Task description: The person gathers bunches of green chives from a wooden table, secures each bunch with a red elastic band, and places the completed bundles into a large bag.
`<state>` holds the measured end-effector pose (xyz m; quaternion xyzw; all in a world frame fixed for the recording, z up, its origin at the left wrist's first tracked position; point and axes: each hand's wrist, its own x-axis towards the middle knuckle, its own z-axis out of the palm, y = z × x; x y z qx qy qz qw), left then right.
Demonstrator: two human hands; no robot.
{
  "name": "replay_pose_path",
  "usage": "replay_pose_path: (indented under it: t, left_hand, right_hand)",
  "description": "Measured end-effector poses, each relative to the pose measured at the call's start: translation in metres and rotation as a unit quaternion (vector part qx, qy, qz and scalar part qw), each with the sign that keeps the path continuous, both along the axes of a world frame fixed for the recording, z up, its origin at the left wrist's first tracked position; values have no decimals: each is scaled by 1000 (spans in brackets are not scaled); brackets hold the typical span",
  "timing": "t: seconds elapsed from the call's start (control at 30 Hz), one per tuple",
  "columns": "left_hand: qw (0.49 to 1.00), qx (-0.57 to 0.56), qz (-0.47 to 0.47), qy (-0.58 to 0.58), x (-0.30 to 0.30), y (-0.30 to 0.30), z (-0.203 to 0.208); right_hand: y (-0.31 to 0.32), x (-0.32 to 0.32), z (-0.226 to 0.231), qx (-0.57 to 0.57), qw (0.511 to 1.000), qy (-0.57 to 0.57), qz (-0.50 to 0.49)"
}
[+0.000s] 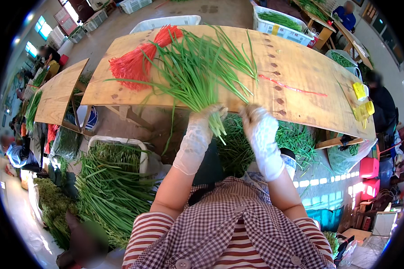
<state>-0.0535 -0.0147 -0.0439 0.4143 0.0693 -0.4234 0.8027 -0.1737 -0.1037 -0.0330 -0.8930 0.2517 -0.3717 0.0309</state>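
My left hand (205, 117), in a thin whitish glove, is closed around a bunch of long green garlic chives (191, 85) at the table's near edge. The pale cut ends stick out below the fist, and the leaves fan away over the wooden table (300, 58). Just right of it is my right hand (258, 121), gloved too, level with the table edge. Motion smears its fingers, so I cannot make out what they hold. Some loose chives (233, 58) lie on the tabletop beyond, beside a bundle of red ties (134, 62).
A single red tie (292, 85) and yellow containers (362, 107) are on the table's right part. Chives heap over a white crate (116, 141) at my left. Cut greens (296, 139) lie under the table. A person (381, 103) sits beyond its right end.
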Motion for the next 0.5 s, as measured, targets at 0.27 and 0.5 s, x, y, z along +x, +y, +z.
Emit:
replay_pose_path:
  t: [0.27,0.5]
  left_hand:
    - [997,47,10,-64,-5,2,4]
    - [998,29,-8,-47,-8,3,3]
  right_hand:
    - [-29,32,-29,-235,926,221,-196]
    - [-24,21,-4,-32,994,63,-83]
